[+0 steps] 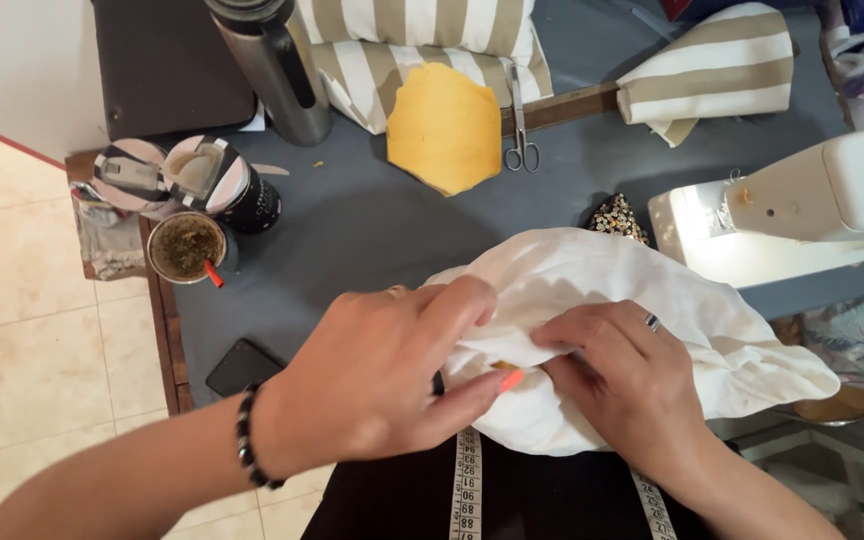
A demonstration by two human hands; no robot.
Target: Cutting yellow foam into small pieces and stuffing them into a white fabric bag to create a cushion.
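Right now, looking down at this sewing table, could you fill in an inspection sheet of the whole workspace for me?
Surface: grey table top, wooden edge at left.
Job's things: bunched white cloth, pinched by both hands.
Clutter: yellow cloth piece, scissors, striped cushions, metal flask, cup with straw, black phone, beaded piece, sewing machine.
Hands: left hand with bead bracelet, right hand with ring, both gripping the cloth.
Cables: nothing seen.
Surroundings: tiled floor, tape measure hanging at the person's front.
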